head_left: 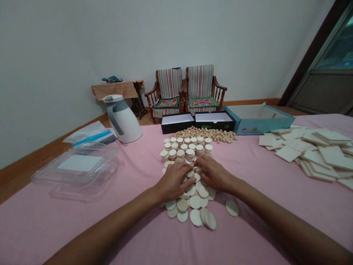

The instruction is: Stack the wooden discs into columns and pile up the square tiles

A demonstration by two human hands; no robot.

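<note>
Loose round wooden discs (195, 201) lie in a heap on the pink cloth, partly under both hands. My left hand (174, 179) rests over the heap, its thumb apart from its fingers and discs showing in the gap. Against the heap's right side, my right hand (214, 173) has its fingers curled down onto discs at the back; its fingertips are partly hidden. Just beyond my hands stand rows of short stacked wooden discs (190, 154). One single disc (232, 208) lies apart, below my right wrist.
Small wooden pieces (204, 134) are piled behind the stacks, before two black boxes (176, 127) and a blue box (256, 125). Thin wooden squares (317, 151) heap at right. A white jug (125, 123) and clear plastic containers (79, 175) stand left.
</note>
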